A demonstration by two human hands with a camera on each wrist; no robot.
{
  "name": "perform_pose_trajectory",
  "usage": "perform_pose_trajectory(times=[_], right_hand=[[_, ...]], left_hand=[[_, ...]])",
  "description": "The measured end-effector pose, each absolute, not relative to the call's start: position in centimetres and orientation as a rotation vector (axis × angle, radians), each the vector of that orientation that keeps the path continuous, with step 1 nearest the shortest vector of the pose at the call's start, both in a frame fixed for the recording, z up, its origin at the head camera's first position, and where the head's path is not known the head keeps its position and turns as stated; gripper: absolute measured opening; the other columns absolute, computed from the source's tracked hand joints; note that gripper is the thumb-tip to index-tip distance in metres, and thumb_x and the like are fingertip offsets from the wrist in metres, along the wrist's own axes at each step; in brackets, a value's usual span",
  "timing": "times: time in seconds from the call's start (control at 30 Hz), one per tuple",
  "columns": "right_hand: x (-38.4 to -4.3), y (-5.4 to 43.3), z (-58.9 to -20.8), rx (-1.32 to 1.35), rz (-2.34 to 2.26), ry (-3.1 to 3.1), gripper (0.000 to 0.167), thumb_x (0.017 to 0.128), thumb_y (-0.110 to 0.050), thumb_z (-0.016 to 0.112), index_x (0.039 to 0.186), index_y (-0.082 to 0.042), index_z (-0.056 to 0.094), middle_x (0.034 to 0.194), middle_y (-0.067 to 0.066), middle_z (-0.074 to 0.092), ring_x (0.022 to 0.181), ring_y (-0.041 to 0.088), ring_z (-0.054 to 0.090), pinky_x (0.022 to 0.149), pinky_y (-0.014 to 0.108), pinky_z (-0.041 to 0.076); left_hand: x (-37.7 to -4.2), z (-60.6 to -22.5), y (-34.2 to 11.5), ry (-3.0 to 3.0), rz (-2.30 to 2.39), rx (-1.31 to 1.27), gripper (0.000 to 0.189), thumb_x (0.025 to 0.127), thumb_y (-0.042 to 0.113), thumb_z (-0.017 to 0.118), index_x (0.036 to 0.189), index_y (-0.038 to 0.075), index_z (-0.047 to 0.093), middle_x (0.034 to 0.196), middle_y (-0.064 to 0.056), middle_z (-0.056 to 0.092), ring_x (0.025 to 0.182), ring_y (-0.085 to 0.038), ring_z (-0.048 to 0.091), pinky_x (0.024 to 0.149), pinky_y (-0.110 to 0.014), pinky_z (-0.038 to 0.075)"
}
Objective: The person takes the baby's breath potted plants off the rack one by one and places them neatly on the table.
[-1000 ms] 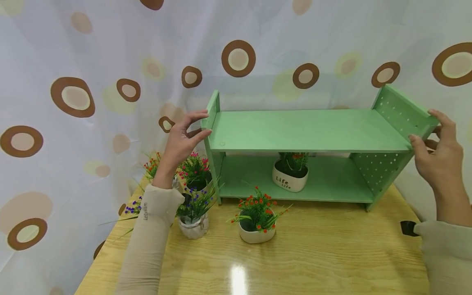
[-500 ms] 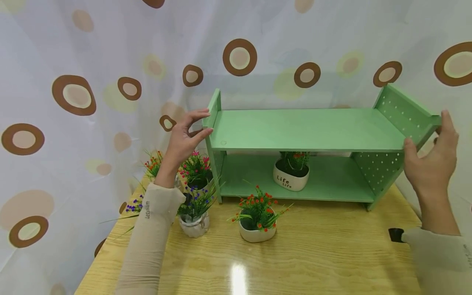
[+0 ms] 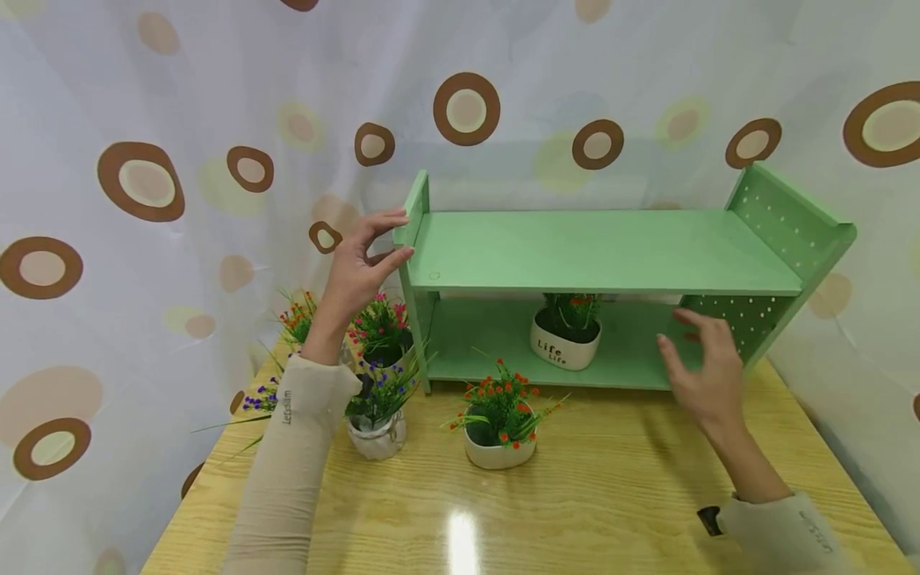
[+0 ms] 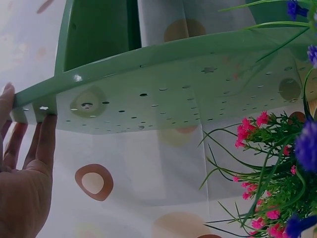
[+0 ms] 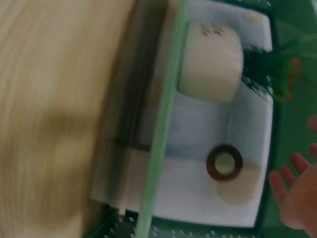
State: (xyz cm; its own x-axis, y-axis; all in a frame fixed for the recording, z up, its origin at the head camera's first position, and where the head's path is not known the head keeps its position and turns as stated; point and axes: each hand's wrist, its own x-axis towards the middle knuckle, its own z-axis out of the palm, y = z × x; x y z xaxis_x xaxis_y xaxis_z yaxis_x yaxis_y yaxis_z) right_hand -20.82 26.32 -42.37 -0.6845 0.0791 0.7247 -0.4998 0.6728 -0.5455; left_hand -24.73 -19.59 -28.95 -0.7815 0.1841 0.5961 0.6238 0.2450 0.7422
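A green two-tier shelf [image 3: 604, 251] stands on the table. My left hand [image 3: 355, 267] pinches the front upper corner of its left side panel, thumb inside and fingers outside; the left wrist view shows the fingers [image 4: 47, 141] against the perforated panel [image 4: 148, 104]. My right hand [image 3: 707, 371] is in front of the right part of the lower tier, thumb and fingers spread, holding nothing. To its left a white "Life" pot [image 3: 565, 342] with a red-flowered plant sits on the lower tier; the right wrist view shows this pot [image 5: 210, 64] blurred.
A white pot of red flowers [image 3: 501, 423] stands on the wooden table [image 3: 611, 511] before the shelf. Left of the shelf are a blue-flowered pot [image 3: 377, 427], a pink-flowered plant [image 3: 381, 327] and others, partly behind my left arm. A patterned curtain [image 3: 517, 48] hangs behind.
My right hand has let go of the shelf's right upper corner and moved left and down to the lower tier. The left hand keeps its grip, and the shelf stays in place.
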Motion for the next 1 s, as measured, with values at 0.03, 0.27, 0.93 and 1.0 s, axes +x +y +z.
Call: perform_pose_trajectory(times=[0.03,0.27,0.93,1.0], right_hand=[[-20.9,25.8,-43.0,0.36,0.997,-2.21,0.052,0.095,-0.006,0.072,0.143,0.002,0.056,0.13,0.022,0.058,0.121,0.014,0.055,0.107,0.019,0.043],[-23.4,22.4,-45.0,0.455,1.242,-2.557,0.087,0.097,-0.02,0.074,0.163,-0.001,0.021,0.158,0.034,0.03,0.143,0.055,0.034,0.113,0.071,0.036],[-25.9,20.7,-46.6,0.298,1.366,-2.711,0.095,0.098,-0.032,0.074,0.164,0.001,0.014,0.16,0.035,0.021,0.139,0.057,0.04,0.104,0.066,0.048],[-25.9,20.6,-46.6,0.295,1.381,-2.703,0.095,0.098,-0.031,0.074,0.164,0.001,0.014,0.159,0.035,0.022,0.138,0.057,0.042,0.103,0.065,0.05]], left_hand=[[-24.7,-29.0,-19.6,-2.137,-1.552,-0.741,0.039,0.098,-0.001,0.067,0.136,-0.004,0.059,0.155,-0.016,0.049,0.147,-0.026,0.047,0.103,-0.032,0.057],[-24.8,-29.0,-19.7,-2.116,-1.56,-0.745,0.04,0.098,-0.003,0.067,0.137,-0.007,0.058,0.155,-0.018,0.049,0.146,-0.028,0.046,0.102,-0.03,0.058],[-24.6,-29.0,-19.5,-2.119,-1.568,-0.741,0.04,0.098,-0.003,0.067,0.137,-0.006,0.058,0.155,-0.017,0.049,0.146,-0.028,0.046,0.103,-0.034,0.057],[-24.7,-29.0,-19.5,-2.122,-1.569,-0.737,0.04,0.098,-0.002,0.067,0.137,-0.005,0.058,0.155,-0.016,0.049,0.146,-0.027,0.046,0.103,-0.034,0.057]])
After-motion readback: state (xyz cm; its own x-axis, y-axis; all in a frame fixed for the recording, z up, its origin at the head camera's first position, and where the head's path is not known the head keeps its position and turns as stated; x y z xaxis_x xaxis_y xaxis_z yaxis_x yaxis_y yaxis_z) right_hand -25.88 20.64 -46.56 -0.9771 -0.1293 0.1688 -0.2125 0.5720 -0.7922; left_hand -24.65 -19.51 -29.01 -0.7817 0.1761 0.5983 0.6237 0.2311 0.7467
